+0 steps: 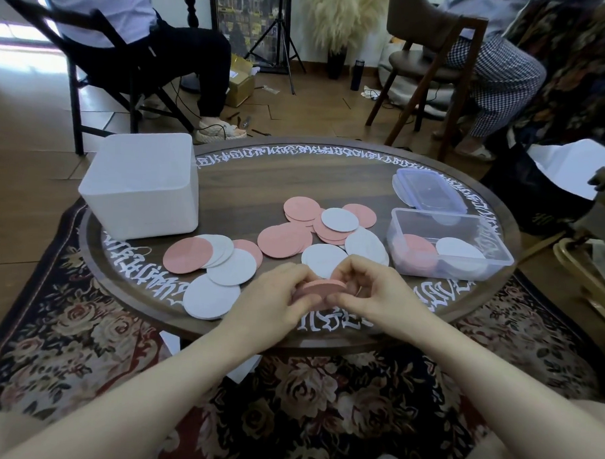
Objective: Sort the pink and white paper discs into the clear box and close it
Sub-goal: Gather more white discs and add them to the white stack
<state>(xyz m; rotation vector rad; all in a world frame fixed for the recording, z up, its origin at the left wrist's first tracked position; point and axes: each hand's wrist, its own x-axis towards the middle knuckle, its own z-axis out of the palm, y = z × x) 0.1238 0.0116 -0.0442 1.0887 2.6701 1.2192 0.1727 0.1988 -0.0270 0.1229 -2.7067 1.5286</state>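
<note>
1. Squaring up a small stack of pink discs (321, 287), held just above the near edge of the table (262, 166): left hand (278, 292) and right hand (374, 290) both curling their grip around the stack's opposite edges, fingers clamped on it.
2. Sitting mid-sort, by the look of it: clear box (449, 246) lying beyond and to the right of the grip, already holding 1 pink pile and 1 white pile side by side.
3. Waiting beyond the grip: loose pink and white discs (325, 226); further left of the grip, more loose discs (217, 264).
4. Lying beyond the box: its lid (429, 191), off.
5. Likely calling next for carrying the stack right and lowering it flat onto the pink pile, keeping edges aligned.
</note>
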